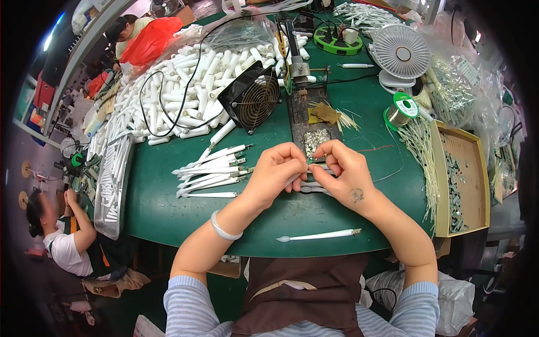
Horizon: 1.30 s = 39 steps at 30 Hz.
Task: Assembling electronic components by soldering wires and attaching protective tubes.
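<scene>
My left hand (275,168) and my right hand (339,168) meet over the middle of the green table (168,208). Together they pinch a small green circuit strip (312,161) at the end of a thin white tube, fingertips touching it from both sides. Left of my left hand lies a row of several white tubes (210,171) with green board ends pointing right. One more white tube (320,235) lies alone near the table's front edge below my hands. A pale bangle sits on my left wrist.
A big heap of white tubes (185,90) fills the back left, with a small black fan (251,96) in front. A soldering stand (310,121), white desk fan (401,53), solder spool (401,109) and a cardboard tray of parts (460,180) stand right. Other people work at left.
</scene>
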Each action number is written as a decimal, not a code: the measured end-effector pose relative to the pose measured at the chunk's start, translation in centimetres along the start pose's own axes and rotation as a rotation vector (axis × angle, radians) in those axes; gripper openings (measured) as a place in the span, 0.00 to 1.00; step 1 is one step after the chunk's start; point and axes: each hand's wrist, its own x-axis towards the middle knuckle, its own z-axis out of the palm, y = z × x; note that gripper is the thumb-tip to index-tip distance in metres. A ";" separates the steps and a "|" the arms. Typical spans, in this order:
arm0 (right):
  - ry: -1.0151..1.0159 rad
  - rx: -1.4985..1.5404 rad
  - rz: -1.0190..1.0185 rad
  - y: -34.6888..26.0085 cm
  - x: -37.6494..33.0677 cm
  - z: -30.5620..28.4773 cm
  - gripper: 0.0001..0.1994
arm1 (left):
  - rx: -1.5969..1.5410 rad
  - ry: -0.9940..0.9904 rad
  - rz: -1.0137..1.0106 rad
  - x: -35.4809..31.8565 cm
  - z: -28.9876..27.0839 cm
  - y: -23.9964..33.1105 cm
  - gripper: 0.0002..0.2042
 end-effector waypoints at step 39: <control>0.131 0.065 -0.005 3.9 3.3 0.7 0.04 | 0.083 0.123 0.013 6.1 -0.9 1.1 0.04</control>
